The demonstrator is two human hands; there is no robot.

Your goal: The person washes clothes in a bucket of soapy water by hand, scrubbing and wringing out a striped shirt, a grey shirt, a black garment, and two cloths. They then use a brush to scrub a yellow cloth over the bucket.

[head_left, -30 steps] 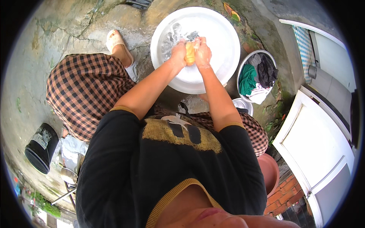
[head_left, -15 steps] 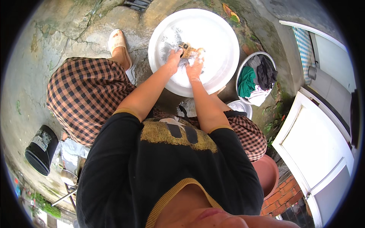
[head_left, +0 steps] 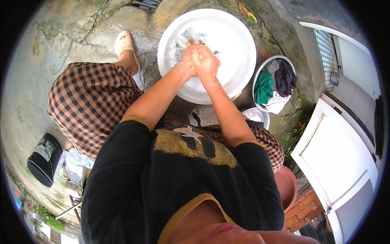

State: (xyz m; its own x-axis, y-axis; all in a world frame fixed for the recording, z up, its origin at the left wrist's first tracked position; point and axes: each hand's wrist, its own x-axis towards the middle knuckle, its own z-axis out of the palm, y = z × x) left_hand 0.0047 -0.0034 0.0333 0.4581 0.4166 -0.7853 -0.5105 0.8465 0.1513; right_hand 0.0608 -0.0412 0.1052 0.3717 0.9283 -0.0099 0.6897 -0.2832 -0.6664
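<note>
Both of my hands are pressed together over a large white basin [head_left: 248,53] with suds on its inner left side. My left hand [head_left: 187,56] is closed around a wet tan-and-black patterned cloth [head_left: 190,41], most of which the fingers hide. Against it, my right hand [head_left: 207,63] is clenched on the same cloth, knuckles up and skin wet. Only a small tan and dark end of the cloth shows beyond the fingers. What kind of garment it is I cannot tell.
Right of the basin stands a metal bowl [head_left: 293,67] of green, grey, black and white clothes. A smaller metal bowl [head_left: 264,118] is partly under it. A reddish tub [head_left: 286,187], a white door [head_left: 335,158] and a black bucket [head_left: 44,160] stand farther off. The concrete floor [head_left: 69,44] is cracked.
My right hand has moved up and left to meet my left hand. The cloth, spread between them before, is now bunched and mostly covered by the fingers.
</note>
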